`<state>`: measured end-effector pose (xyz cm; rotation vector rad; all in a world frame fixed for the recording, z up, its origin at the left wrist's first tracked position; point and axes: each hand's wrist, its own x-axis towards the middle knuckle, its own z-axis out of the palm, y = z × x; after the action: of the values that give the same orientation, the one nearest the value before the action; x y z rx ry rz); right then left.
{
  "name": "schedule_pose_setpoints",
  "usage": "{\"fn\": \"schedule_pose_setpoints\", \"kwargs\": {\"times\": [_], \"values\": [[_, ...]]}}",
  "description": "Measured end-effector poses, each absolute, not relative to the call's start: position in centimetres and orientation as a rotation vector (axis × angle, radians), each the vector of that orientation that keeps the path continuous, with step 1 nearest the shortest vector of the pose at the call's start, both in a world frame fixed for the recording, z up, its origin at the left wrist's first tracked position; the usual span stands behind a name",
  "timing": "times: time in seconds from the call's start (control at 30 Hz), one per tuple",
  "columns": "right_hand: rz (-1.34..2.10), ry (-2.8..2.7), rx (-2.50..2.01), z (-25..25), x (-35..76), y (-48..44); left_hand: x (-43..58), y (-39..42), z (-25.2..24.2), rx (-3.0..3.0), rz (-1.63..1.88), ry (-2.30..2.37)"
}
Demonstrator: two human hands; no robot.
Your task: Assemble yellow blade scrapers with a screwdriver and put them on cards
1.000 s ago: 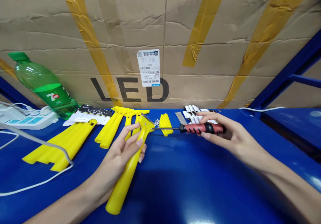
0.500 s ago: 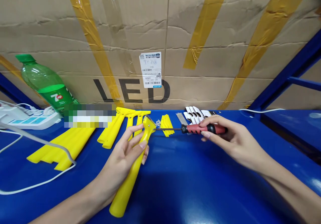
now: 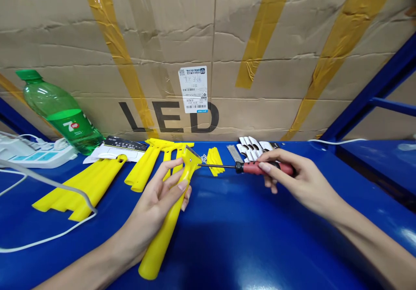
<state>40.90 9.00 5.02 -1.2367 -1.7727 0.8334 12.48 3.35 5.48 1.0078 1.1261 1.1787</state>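
Note:
My left hand (image 3: 156, 207) is shut around the handle of a yellow plastic scraper (image 3: 165, 225), which has a metal blade edge at its head (image 3: 190, 158). My right hand (image 3: 292, 177) is shut on a screwdriver (image 3: 253, 167) with a red and black handle. Its thin steel shaft runs level to the left, and its tip is at the scraper head. A small screw or hole on the head is hard to make out. Two more yellow scrapers (image 3: 84, 190) (image 3: 143, 169) lie on the blue surface (image 3: 247, 238).
Small yellow plastic pieces (image 3: 212, 162), a metal blade (image 3: 234, 153) and white packets (image 3: 250, 148) sit at the back. A green 7up bottle (image 3: 61, 112) lies tilted by a white power strip (image 3: 39, 156). White cables cross the left side. A taped cardboard box (image 3: 195, 39) stands behind.
My right hand's fingers have shifted along the screwdriver handle, covering more of its end. The shaft stays near the scraper head. The view has moved slightly.

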Motion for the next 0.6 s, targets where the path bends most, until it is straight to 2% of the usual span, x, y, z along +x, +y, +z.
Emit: {"fn": "schedule_pose_setpoints", "kwargs": {"times": [0.1, 0.3, 0.47, 0.6], "values": [[0.970, -1.690, -1.305, 5.00, 40.64, 8.81, 12.43, 3.33, 5.48, 1.034, 1.178, 1.119], [0.604, -1.874, -1.089, 5.15, 41.04, 8.95, 12.11, 3.50, 5.19, 1.066, 1.127, 1.120], [0.847, -1.723, -1.316, 4.53, 40.37, 8.70, 12.14, 3.56, 5.10, 1.055, 1.137, 1.142], [0.657, -1.857, -1.144, 4.75, 40.78, 8.83, 12.30, 3.60, 4.96, 1.033, 1.127, 1.132]]}}
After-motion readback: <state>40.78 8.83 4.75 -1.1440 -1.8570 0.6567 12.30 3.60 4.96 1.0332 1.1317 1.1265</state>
